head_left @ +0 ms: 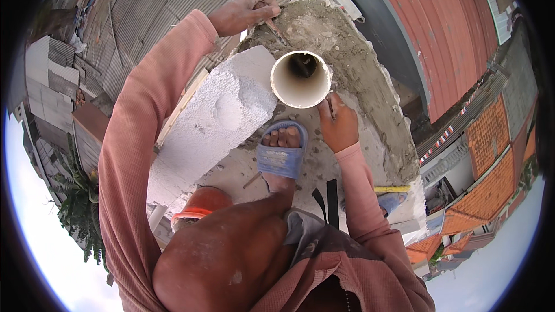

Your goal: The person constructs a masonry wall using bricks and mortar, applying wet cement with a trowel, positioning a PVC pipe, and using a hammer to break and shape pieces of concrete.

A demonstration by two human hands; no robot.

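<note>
inside the white pipe [298, 93], a dark shape [304, 67] is indistinct.

I work in soft daylight | sky [60, 257] glaring white, lower left | pipe [301, 91] shadowed deep inside | red roof [436, 34] bent near rim

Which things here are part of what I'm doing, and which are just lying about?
Likely in use: thin tool in your left hand, white pipe beside your right hand, grey mortar, white block.

Apparently lying about: orange-red object, yellow bar.
</note>
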